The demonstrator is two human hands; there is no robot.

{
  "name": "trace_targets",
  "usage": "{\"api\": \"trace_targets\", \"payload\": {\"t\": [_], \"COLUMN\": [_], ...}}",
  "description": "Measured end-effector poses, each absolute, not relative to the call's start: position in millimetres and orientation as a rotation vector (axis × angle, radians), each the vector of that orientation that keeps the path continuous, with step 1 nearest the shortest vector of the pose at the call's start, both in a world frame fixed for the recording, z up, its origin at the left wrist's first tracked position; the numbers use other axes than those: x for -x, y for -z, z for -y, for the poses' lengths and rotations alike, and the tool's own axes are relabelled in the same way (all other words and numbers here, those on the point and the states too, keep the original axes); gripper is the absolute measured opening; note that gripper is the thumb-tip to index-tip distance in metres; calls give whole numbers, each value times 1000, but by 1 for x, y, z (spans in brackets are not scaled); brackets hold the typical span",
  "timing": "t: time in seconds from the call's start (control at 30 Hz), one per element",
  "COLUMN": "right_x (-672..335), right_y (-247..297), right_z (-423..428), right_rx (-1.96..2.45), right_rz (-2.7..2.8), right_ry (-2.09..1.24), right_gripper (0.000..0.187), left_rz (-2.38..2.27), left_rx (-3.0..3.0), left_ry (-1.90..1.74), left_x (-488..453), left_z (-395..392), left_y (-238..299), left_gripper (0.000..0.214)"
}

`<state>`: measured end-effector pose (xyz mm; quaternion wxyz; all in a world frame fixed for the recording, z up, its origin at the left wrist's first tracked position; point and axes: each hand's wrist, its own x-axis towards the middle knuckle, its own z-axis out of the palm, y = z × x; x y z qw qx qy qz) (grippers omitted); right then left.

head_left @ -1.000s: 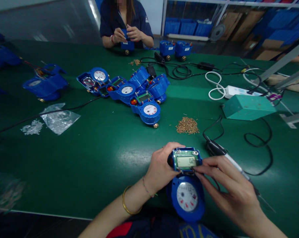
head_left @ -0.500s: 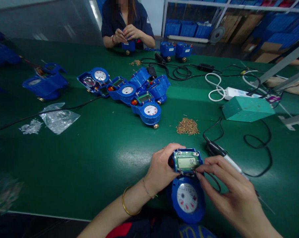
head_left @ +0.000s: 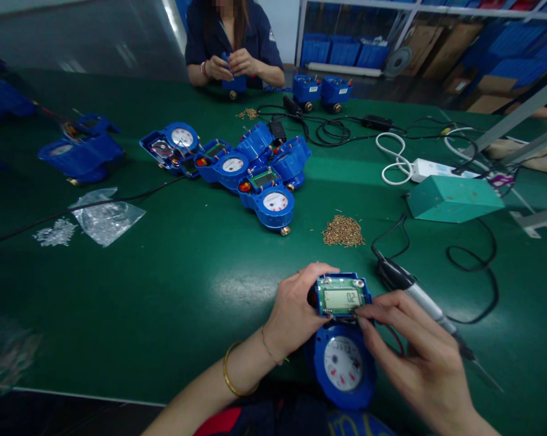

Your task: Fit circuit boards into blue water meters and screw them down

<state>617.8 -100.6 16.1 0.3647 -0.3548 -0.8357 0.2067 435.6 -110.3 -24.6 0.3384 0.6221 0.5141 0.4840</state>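
A blue water meter (head_left: 343, 363) with a white dial lies at the near edge of the green table (head_left: 201, 278). Its open upper box shows a small circuit board with an LCD screen (head_left: 342, 297). My left hand (head_left: 296, 306) is wrapped round the left side of that box, thumb on its top edge. My right hand (head_left: 419, 357) pinches at the lower right corner of the board, fingers pressed together; what lies between the fingertips is too small to see. An electric screwdriver (head_left: 430, 306) lies just behind my right hand.
A heap of small brass screws (head_left: 343, 231) lies beyond the meter. Several blue meters (head_left: 237, 165) cluster mid-table, another (head_left: 80, 151) at left beside a plastic bag (head_left: 106, 215). A green box (head_left: 452, 197), cables and a power strip (head_left: 430, 168) sit right. A person (head_left: 232, 42) works opposite.
My right fingertips shifted slightly along the lower edge of the board. The left hand and the meter stayed put. The person opposite keeps handling a blue meter.
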Motion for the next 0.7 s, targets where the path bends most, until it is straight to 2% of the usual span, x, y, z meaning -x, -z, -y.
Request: {"api": "trace_targets", "payload": {"t": [0.57, 0.7], "right_x": [-620, -623], "right_y": [-16, -12], "right_z": [98, 96], "right_rx": [819, 797], "right_rz": [2213, 2353], "right_ry": [-598, -429], "right_gripper": [13, 10], "left_rz": [-1323, -1350], "left_rx": [-1576, -1565], "left_ry": [-1286, -1260], "left_x": [-436, -436], "left_z": [110, 110], "left_y": [28, 26], "left_gripper": [48, 46]}}
